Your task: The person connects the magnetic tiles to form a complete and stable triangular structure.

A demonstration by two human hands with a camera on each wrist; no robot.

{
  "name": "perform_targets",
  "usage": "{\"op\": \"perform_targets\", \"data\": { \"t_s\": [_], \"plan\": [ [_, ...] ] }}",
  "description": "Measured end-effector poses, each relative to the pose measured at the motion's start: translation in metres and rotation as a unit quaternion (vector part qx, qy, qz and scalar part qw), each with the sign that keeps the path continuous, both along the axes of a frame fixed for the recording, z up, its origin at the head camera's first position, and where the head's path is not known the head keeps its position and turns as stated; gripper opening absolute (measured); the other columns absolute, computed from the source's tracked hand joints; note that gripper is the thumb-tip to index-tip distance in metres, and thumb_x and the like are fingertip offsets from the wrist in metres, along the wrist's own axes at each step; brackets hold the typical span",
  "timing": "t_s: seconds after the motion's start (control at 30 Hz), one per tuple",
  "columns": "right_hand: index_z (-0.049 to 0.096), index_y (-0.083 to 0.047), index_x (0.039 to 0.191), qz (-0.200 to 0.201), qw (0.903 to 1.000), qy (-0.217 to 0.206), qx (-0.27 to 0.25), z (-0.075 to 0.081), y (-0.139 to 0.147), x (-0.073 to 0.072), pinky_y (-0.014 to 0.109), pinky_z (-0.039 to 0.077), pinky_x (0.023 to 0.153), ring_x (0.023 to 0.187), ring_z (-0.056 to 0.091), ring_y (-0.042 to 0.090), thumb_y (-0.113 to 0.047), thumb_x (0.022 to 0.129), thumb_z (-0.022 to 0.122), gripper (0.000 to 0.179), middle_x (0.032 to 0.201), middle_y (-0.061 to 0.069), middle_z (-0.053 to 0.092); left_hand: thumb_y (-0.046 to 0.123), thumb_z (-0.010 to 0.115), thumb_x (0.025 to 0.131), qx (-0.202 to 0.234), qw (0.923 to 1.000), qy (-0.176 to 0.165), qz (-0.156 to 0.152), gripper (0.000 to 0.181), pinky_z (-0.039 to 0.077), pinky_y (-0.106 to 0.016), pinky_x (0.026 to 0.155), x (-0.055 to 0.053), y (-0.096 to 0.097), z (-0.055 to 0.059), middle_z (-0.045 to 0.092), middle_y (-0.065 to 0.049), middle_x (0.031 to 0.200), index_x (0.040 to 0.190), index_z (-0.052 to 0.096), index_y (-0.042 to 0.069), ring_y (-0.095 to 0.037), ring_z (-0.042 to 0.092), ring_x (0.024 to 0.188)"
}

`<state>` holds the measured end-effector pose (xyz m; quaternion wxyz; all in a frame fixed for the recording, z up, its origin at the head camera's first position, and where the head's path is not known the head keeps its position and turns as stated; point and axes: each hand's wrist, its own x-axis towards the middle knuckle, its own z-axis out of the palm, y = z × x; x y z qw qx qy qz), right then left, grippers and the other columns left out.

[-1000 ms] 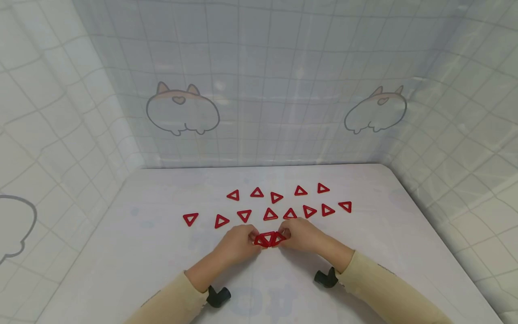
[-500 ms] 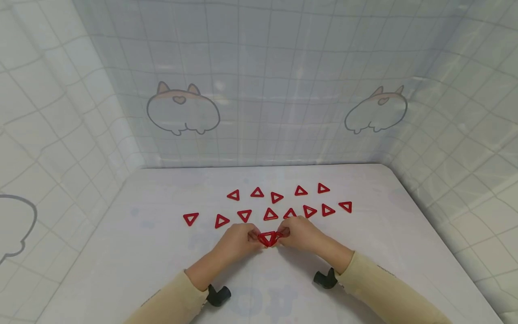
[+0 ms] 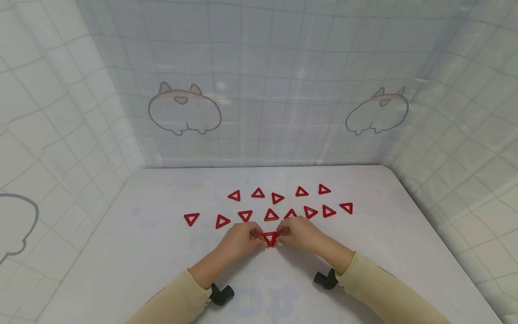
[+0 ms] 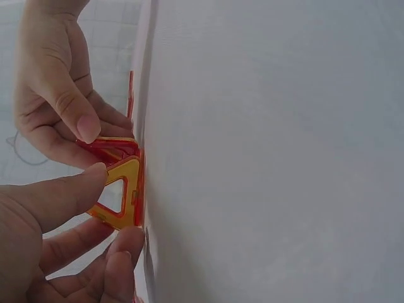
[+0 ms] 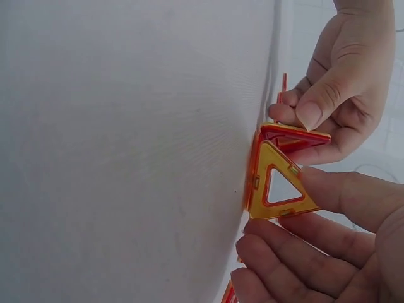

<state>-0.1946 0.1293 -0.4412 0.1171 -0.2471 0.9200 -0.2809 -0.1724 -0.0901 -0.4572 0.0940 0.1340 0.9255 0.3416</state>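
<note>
My left hand [image 3: 241,239] and right hand [image 3: 300,234] meet at a small group of red hollow triangular magnetic tiles [image 3: 270,233] on the table. In the left wrist view, the thumb and fingers of the left hand pinch a tilted magnetic tile [image 4: 131,189], its near side looking orange-yellow. The right hand likewise pinches a raised magnetic tile [image 5: 290,211] in the right wrist view. These two side tiles lean inward, edges close together, over another tile lying at the table surface. Fingers partly cover both raised tiles.
Several loose red triangular tiles [image 3: 270,218] lie flat in two rough rows beyond the hands on the white table [image 3: 162,270]. Behind and beside it hang grid-patterned curtains [image 3: 263,112]. A dark wrist mount [image 3: 222,295] sits at each sleeve cuff.
Both side tiles have folded up and inward, from spread out beside the middle tile to leaning close together over it. The hands have drawn slightly nearer each other. The loose tiles stay put.
</note>
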Motion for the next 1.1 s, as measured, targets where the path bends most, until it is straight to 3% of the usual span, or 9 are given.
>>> {"op": "perform_targets", "data": {
  "t_s": [0.37,0.6,1.1],
  "plan": [
    [0.077,-0.014,0.097,0.001,0.9999,0.013,-0.008,0.000,-0.001,-0.002,0.027,0.054,0.072,0.081,0.065,0.010,-0.020,0.085,0.081,0.014,0.084,-0.009,0.072,0.028,0.082,0.084,0.007,0.9995,-0.025,0.015,0.025,0.052,-0.031,0.071,-0.004,0.007,-0.001,0.062,0.006,0.088,0.099,0.067,0.016,-0.014,0.057,0.078],
    [0.079,-0.017,0.094,0.013,0.9997,0.016,-0.013,-0.002,-0.002,-0.004,0.024,0.051,0.065,0.074,0.060,0.007,-0.023,0.085,0.082,0.012,0.081,-0.011,0.071,0.026,0.083,0.083,0.036,0.9985,-0.040,0.009,0.025,0.053,-0.027,0.067,-0.005,0.008,-0.004,0.062,0.006,0.080,0.095,0.064,0.014,-0.013,0.059,0.072],
    [0.080,-0.018,0.092,0.020,0.9996,0.015,-0.015,-0.003,0.000,-0.004,0.026,0.049,0.060,0.068,0.057,0.007,-0.022,0.087,0.080,0.007,0.078,-0.015,0.070,0.031,0.087,0.079,0.025,0.9989,-0.037,0.016,0.037,0.051,-0.027,0.068,-0.004,0.013,-0.004,0.061,0.005,0.081,0.101,0.065,0.011,-0.013,0.057,0.075]
  ]
}}
